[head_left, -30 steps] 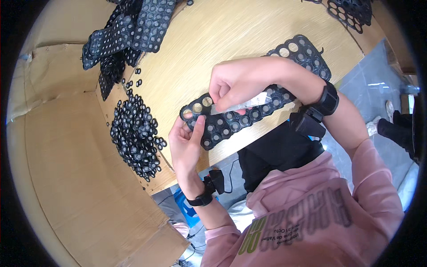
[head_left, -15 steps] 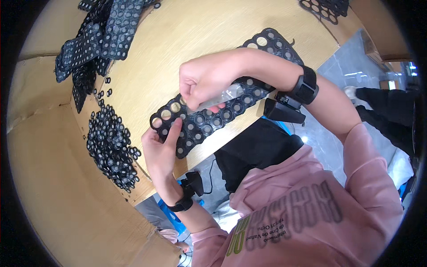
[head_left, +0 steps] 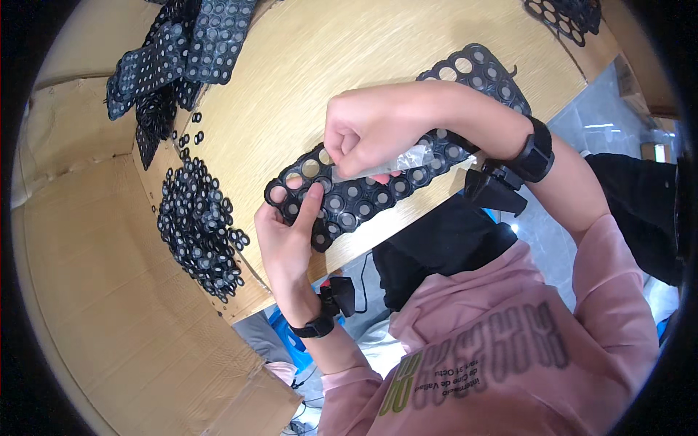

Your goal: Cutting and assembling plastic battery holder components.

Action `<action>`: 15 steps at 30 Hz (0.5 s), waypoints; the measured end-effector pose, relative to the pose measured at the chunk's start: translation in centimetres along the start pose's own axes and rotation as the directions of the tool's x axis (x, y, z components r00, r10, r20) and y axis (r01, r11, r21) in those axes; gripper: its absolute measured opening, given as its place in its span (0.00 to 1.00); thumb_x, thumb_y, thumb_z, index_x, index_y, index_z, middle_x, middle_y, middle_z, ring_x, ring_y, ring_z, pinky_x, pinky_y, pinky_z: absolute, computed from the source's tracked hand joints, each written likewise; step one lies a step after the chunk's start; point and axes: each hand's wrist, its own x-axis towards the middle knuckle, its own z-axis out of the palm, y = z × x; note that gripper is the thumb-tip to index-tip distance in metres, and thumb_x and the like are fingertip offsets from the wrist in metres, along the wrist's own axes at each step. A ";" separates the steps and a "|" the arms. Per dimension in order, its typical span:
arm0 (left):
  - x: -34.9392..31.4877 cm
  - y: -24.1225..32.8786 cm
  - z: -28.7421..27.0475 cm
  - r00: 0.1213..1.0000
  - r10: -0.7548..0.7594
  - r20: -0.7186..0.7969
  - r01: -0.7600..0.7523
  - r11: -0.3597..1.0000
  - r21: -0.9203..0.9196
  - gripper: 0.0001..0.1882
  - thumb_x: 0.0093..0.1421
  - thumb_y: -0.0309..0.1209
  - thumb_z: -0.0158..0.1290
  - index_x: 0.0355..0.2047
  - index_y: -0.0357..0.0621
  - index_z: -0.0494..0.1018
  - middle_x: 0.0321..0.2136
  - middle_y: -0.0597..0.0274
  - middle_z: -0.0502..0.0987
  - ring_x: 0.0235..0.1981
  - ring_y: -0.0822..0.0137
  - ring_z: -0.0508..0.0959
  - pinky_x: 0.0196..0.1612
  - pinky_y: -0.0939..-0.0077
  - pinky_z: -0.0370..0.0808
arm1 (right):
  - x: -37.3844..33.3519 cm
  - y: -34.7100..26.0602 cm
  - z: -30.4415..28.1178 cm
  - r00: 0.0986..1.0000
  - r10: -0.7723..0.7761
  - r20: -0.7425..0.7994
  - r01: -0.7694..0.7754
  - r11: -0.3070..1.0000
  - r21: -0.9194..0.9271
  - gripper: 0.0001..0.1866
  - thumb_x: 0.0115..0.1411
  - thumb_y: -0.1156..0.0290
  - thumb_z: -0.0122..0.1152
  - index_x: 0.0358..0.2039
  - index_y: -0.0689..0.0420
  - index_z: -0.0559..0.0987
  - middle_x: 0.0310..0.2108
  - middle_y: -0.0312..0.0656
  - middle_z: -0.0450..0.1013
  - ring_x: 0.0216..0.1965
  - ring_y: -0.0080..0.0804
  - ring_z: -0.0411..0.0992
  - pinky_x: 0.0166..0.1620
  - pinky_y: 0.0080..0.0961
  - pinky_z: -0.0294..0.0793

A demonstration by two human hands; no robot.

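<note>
A long black rubbery sheet [head_left: 347, 218] with rows of round cells lies slantwise over the table in front of me. Pale discs show in most cells, while several along its far edge are open holes. My left hand [head_left: 285, 243] grips the sheet's left end, thumb on top and fingers partly hidden beneath. Over the middle of the sheet, my right hand [head_left: 378, 127] is closed on a flat, shiny, translucent strip [head_left: 413, 158]. The strip's tip rests near my left thumb. My right forearm covers part of the sheet.
Left of the sheet lies a heap of small black ringed pieces [head_left: 196, 225]. Similar dark sheets [head_left: 171, 62] are piled at the far left, and another holed sheet [head_left: 560, 18] sits far right. Cardboard walls [head_left: 87, 240] flank the wooden table [head_left: 313, 51].
The whole scene has shifted right in the picture, and slightly up near the hands. Both hands keep their holds, on the sheet and on the strip, with little visible movement between them.
</note>
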 end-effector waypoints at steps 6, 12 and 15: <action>-0.1 -0.1 0.5 0.997 0.062 -0.056 -0.067 0.995 -0.080 0.08 0.58 0.18 0.57 0.37 0.37 0.72 0.31 0.67 0.77 0.30 0.80 0.75 0.35 0.87 0.72 | 0.5 0.6 0.0 0.998 -0.060 -0.011 0.060 0.998 -0.009 0.09 0.53 0.72 0.56 0.22 0.65 0.77 0.17 0.42 0.77 0.17 0.22 0.72 0.22 0.21 0.67; -0.3 0.2 0.3 0.996 0.059 -0.074 -0.061 0.998 -0.020 0.09 0.57 0.18 0.58 0.38 0.37 0.73 0.32 0.67 0.77 0.31 0.80 0.75 0.35 0.88 0.72 | 0.5 0.9 0.3 0.994 -0.100 -0.034 0.102 0.993 0.060 0.09 0.53 0.73 0.55 0.22 0.65 0.76 0.15 0.40 0.75 0.15 0.20 0.68 0.21 0.21 0.65; 0.0 -0.3 -0.3 0.998 0.039 -0.045 -0.040 0.999 -0.021 0.09 0.57 0.19 0.59 0.38 0.36 0.73 0.31 0.67 0.78 0.29 0.81 0.74 0.33 0.89 0.70 | 0.5 0.8 0.4 0.993 -0.108 -0.050 0.111 0.992 0.065 0.09 0.53 0.73 0.55 0.21 0.65 0.76 0.15 0.40 0.74 0.15 0.20 0.68 0.21 0.21 0.65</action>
